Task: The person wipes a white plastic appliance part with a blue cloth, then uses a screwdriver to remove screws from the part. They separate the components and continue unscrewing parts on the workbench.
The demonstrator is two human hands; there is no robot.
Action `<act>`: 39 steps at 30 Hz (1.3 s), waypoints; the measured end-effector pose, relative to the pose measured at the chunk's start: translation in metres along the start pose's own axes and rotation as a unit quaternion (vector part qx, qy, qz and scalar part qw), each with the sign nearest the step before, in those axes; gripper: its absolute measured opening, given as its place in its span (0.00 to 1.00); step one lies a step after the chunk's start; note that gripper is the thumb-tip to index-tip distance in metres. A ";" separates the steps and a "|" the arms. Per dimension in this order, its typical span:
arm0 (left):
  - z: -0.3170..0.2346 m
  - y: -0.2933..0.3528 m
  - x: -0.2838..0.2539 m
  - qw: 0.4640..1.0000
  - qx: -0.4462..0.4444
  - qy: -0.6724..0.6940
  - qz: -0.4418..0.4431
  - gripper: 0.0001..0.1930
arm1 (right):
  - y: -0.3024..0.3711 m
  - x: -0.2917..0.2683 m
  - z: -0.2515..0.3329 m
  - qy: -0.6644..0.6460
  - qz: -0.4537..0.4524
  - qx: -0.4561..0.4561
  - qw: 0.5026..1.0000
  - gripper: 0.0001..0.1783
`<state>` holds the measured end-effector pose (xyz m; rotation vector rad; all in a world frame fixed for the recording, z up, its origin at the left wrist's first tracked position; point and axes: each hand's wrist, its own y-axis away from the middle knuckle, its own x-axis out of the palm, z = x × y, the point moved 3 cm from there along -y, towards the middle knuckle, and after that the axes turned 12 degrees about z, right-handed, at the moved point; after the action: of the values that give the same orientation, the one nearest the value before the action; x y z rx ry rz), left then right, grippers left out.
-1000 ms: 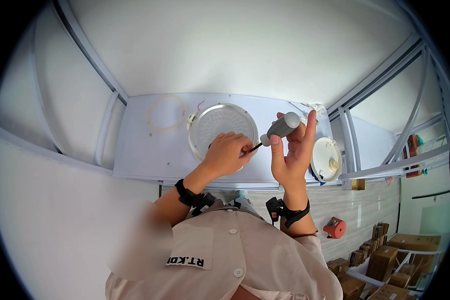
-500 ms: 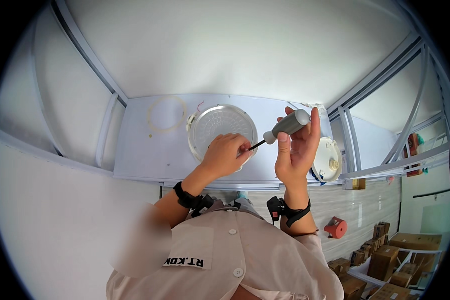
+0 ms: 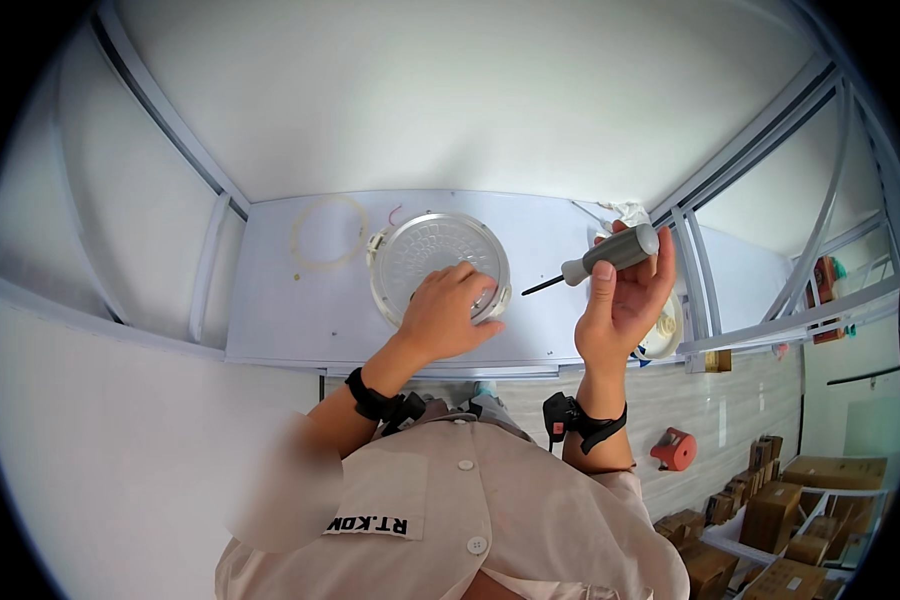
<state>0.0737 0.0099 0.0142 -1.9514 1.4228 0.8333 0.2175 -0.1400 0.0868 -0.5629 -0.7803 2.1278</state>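
My left hand point(image 3: 452, 312) lies on the lower right part of a round lid point(image 3: 425, 245), its thumb and fingers apart. The lid has a patterned silver plate and a pale rim, and my palm and fingers hide part of it. Held in my right hand point(image 3: 615, 318) is a screwdriver point(image 3: 610, 257) with a thick grey handle and a dark shaft. Its tip points left and down, to the right of the lid and apart from it. The handle rests across my fingers with the thumb against it.
The lid sits on a pale table point(image 3: 270, 320). A thin cream ring point(image 3: 291, 238) and a short red wire lie left of and behind it. Partly behind my right hand is a round whitish cover point(image 3: 668, 338). A red stool point(image 3: 675, 450) and cardboard boxes point(image 3: 770, 515) stand lower right.
My right hand has moved right with the screwdriver, so its tip has left the lid's edge. The fingers of my left hand, bunched near the tip before, have spread on the lid.
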 end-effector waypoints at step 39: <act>0.013 0.077 -0.067 0.995 0.051 -0.070 0.046 0.19 | 0.014 0.021 0.003 -0.026 -0.006 -0.044 0.999 0.39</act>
<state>-0.0183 0.0396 0.0498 -1.7276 1.4524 0.9027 0.1957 -0.1316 0.0762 -0.5498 -0.9075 2.1121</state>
